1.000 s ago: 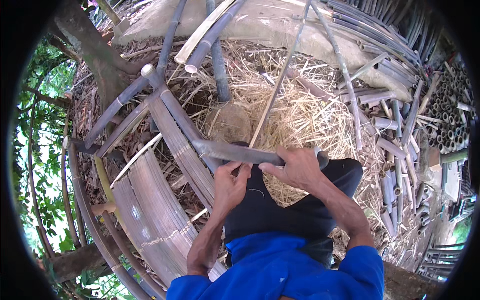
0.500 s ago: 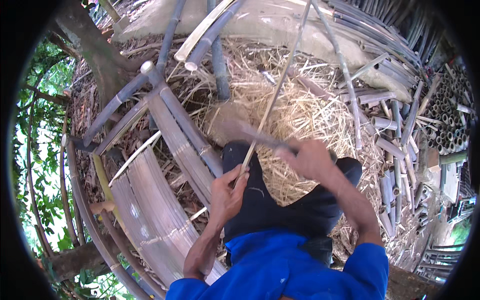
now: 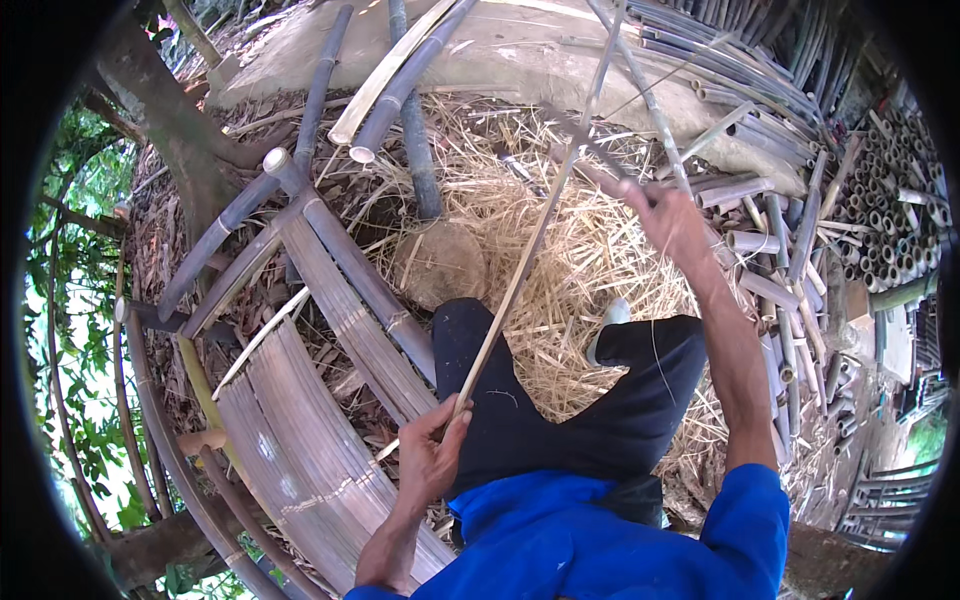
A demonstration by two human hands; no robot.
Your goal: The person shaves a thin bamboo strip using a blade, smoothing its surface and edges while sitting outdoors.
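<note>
A long, narrow bamboo strip [image 3: 527,262] slants up and away from my lap toward the far edge of the view. Its near end is pinched in my left hand [image 3: 432,452], whose fingers are closed above my thigh. My right hand [image 3: 672,228] is raised farther out on the right, wrapped round the handle of a knife [image 3: 606,160]. The dark blade points to the far left and is smeared by motion. It appears to cross the strip's far part; whether they touch I cannot tell.
On my left is a bench of flattened bamboo slats [image 3: 310,440] with a pole frame. A round wood stump [image 3: 442,265] stands ahead, beside heaped pale shavings [image 3: 570,300]. Bamboo poles [image 3: 385,128] lean at the far side. Cut bamboo tubes [image 3: 890,240] are stacked at right.
My right hand has swung the knife outward and away, from near my knees to the strip's far part. My left hand has shifted slightly nearer and left with the strip.
</note>
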